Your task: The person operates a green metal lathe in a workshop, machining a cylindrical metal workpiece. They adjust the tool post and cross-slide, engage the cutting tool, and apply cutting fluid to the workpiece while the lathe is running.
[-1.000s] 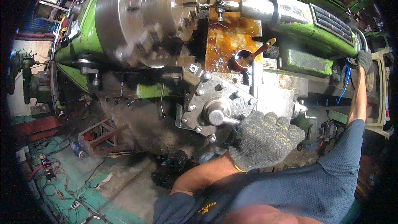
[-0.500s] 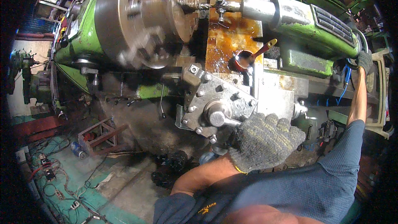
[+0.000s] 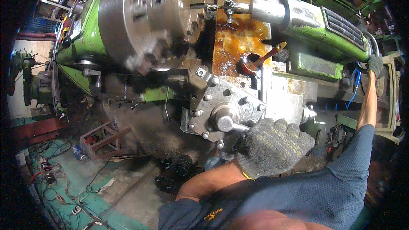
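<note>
The left gloved hand [image 3: 277, 149] covers the tool-post lever [image 3: 240, 127] and the right gloved hand [image 3: 375, 64] meets the tailstock handwheel [image 3: 376, 45]; finger closure cannot be confirmed. Forward-left of the nearer, left hand, the drill bit [image 3: 211, 7] aligns lengthwise with the tailstock quill [image 3: 267, 10], facing the lathe chuck [image 3: 177, 12].

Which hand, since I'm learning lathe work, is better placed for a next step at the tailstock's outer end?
Probably the right hand: it is at the outer end of the tailstock, while the left hand is at the tool-post lever.
</note>
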The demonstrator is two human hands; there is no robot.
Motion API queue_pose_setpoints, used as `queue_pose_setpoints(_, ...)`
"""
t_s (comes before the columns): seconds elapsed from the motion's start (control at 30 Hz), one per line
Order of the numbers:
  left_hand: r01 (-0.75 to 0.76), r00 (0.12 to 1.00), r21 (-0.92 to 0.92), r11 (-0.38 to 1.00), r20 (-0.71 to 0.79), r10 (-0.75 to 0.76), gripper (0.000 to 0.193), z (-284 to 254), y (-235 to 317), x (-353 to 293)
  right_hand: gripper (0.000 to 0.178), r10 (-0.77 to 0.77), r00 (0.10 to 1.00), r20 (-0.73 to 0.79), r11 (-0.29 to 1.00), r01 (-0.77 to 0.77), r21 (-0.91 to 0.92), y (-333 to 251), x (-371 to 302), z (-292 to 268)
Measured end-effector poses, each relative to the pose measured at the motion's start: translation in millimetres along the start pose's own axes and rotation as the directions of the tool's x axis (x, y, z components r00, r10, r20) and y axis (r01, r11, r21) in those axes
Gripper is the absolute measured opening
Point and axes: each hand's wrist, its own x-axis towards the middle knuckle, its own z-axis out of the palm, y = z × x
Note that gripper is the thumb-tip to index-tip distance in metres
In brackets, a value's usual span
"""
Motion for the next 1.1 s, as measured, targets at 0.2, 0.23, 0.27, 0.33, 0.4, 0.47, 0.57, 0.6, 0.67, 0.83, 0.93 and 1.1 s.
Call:
queue_pose_setpoints(0.2, 0.013, 0.999, 0.008, 1.000, -0.030, -0.013, 0.007, 3.6, 1.2, -0.1, 0.025, 0.160, 0.983, 0.087, 0.980, -0.169, 0.108, -18.1, -7.6, -7.2)
queue_pose_setpoints(0.23, 0.023, 0.999, 0.010, 1.000, -0.029, -0.022, 0.007, 1.7, 1.9, 0.7, 0.025, 0.133, 0.987, 0.086, 0.983, -0.142, 0.116, -29.1, -8.0, -7.2)
queue_pose_setpoints(0.27, 0.034, 0.999, 0.012, 0.999, -0.027, -0.033, 0.007, 0.7, 2.7, 1.2, 0.024, 0.104, 0.991, 0.085, 0.985, -0.115, 0.126, -41.0, -8.3, -6.6)
queue_pose_setpoints(0.33, 0.004, 0.999, -0.009, 1.000, -0.048, -0.004, 0.007, 0.9, 0.6, 0.2, 0.026, -0.051, 0.999, 0.004, 0.998, 0.051, -0.042, -5.8, -8.6, -9.4)
queue_pose_setpoints(0.4, -0.002, 0.998, -0.018, 1.000, -0.058, 0.001, 0.007, 1.6, -0.3, -0.3, 0.033, -0.032, 0.999, -0.035, 0.999, 0.033, 0.032, 3.8, -7.2, -7.1)
queue_pose_setpoints(0.47, 0.004, 0.998, -0.021, 1.000, -0.055, -0.005, 0.007, 2.4, 0.2, 0.2, 0.037, 0.065, 0.997, -0.041, 0.991, -0.060, 0.120, -3.5, -6.2, -4.3)
queue_pose_setpoints(0.57, 0.005, 0.998, -0.026, 1.000, -0.064, -0.006, 0.007, 3.5, -0.2, -0.4, 0.036, 0.155, 0.987, -0.027, 0.984, -0.152, 0.091, -7.3, -2.3, -7.0)
queue_pose_setpoints(0.6, -0.002, 0.998, -0.028, 1.000, -0.063, 0.000, 0.007, 3.3, -0.8, -0.4, 0.035, 0.167, 0.986, -0.010, 0.982, -0.165, 0.096, -5.7, -2.8, -9.6)
queue_pose_setpoints(0.67, -0.005, 0.998, -0.021, 1.000, -0.059, 0.004, 0.008, 3.4, -1.5, -0.7, 0.032, 0.197, 0.980, 0.041, 0.969, -0.201, 0.143, -15.5, -7.4, -15.3)
queue_pose_setpoints(0.83, 0.017, 1.000, 0.014, 1.000, -0.026, -0.017, 0.007, 1.7, 2.8, 2.0, 0.022, 0.250, 0.961, 0.114, 0.934, -0.271, 0.234, -61.7, -21.4, -23.7)
queue_pose_setpoints(0.93, -0.021, 0.998, -0.023, 1.000, -0.059, 0.020, 0.007, 0.7, -2.3, 1.0, 0.020, 0.039, 0.999, 0.007, 0.999, -0.039, 0.006, 5.8, -5.0, -7.0)
queue_pose_setpoints(1.1, 0.000, 0.999, -0.014, 1.000, -0.040, 0.000, 0.007, 3.8, -0.8, -0.5, 0.021, -0.044, 0.998, -0.047, 0.998, 0.042, -0.048, 11.5, 0.6, 11.5)
